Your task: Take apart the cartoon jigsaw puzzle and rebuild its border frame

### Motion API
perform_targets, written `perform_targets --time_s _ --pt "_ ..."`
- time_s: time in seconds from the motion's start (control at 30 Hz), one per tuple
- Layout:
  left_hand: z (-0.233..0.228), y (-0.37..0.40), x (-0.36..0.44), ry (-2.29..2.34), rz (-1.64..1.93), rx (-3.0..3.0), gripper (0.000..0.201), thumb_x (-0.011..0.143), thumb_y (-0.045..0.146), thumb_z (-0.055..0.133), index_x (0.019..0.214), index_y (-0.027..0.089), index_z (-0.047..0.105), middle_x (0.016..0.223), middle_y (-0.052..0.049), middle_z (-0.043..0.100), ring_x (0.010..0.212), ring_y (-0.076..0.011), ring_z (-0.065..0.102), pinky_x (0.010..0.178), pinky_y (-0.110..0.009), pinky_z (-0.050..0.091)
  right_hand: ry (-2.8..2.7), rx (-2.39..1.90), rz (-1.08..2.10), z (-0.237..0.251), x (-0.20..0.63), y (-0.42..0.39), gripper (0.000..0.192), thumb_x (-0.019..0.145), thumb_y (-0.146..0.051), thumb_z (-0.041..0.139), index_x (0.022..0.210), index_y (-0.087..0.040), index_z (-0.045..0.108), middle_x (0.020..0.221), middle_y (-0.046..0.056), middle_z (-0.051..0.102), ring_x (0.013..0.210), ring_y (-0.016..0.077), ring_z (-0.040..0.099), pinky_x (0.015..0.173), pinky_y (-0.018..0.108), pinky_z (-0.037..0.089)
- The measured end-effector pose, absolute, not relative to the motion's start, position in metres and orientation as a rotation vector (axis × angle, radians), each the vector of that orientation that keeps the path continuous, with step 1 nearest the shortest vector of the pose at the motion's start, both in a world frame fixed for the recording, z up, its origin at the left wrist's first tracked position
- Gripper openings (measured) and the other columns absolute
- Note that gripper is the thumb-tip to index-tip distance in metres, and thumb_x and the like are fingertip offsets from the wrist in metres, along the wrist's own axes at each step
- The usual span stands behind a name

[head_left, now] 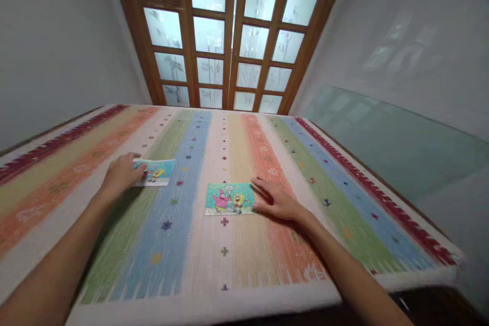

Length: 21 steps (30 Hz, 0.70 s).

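Left hand [121,173] lies flat on the left end of a cartoon card [156,171], not gripping it. Right hand [277,201] rests open, fingers touching the right edge of the puzzle [229,198] mid-counter on the striped cloth [191,265].

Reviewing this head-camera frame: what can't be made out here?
- Picture card, head view: its left end is hidden under the left hand, so the grip on it is unclear.
- Cartoon puzzle: individual pieces and seams are too small to tell.
- Right hand: fingertips meet the puzzle's right edge; whether they press or only touch cannot be told.
- Door panes: frosted glass hides what lies behind.
- Both forearms are cut off by the bottom edge.
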<state>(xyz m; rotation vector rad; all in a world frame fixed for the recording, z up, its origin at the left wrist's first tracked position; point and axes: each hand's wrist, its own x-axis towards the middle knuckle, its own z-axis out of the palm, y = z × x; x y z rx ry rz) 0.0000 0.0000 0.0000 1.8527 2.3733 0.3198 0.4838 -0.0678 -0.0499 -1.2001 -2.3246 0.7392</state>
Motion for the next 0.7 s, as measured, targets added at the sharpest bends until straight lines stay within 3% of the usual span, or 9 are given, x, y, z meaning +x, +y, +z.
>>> perform_targets --time_s 0.13,0.3,0.4,0.57,0.7 --pt "0.001 -0.003 -0.009 2.332 0.321 1.830 0.063 0.086 0.041 0.060 0.137 0.003 0.057 0.137 -0.024 0.064 0.121 -0.0395 0.063 0.098 -0.044 0.051 -2.336 -1.171 0.718 -0.049 0.485 -0.069 0.077 0.091 -0.062 0.067 0.155 -0.026 0.045 0.160 0.013 0.044 0.151 0.0357 0.033 0.122 0.063 0.029" --pt "-0.001 -0.002 -0.007 2.232 0.406 1.853 0.041 0.074 0.025 0.063 0.111 0.010 0.071 0.105 -0.013 0.078 0.097 -0.0316 0.073 0.082 -0.036 0.057 -2.377 -1.152 0.662 -0.050 0.484 -0.068 0.073 0.092 -0.061 0.066 0.153 -0.027 0.047 0.159 0.013 0.045 0.151 0.0346 0.033 0.122 0.063 0.030" --pt "-0.009 0.000 0.008 2.138 0.516 1.935 0.032 0.074 0.028 0.060 0.098 0.013 0.075 0.098 -0.011 0.078 0.088 -0.0283 0.074 0.083 -0.036 0.058 -2.411 -1.154 0.626 -0.049 0.484 -0.067 0.073 0.092 -0.063 0.065 0.151 -0.024 0.050 0.159 0.015 0.044 0.151 0.0349 0.034 0.122 0.062 0.029" --pt "-0.032 -0.005 0.052 1.949 0.723 2.171 0.033 0.080 0.034 0.051 0.089 0.017 0.077 0.118 -0.014 0.072 0.109 -0.0302 0.069 0.103 -0.042 0.052 -2.441 -1.134 0.588 -0.048 0.482 -0.067 0.069 0.094 -0.061 0.064 0.150 -0.022 0.052 0.159 0.016 0.044 0.151 0.0354 0.034 0.121 0.063 0.029" --pt "-0.045 -0.015 0.086 1.741 0.748 2.350 0.041 0.087 0.043 0.047 0.096 0.017 0.079 0.122 -0.014 0.069 0.111 -0.0310 0.066 0.106 -0.045 0.050 -2.449 -1.139 0.560 -0.050 0.482 -0.067 0.068 0.093 -0.058 0.066 0.149 -0.023 0.053 0.159 0.016 0.044 0.151 0.0357 0.034 0.121 0.062 0.030"
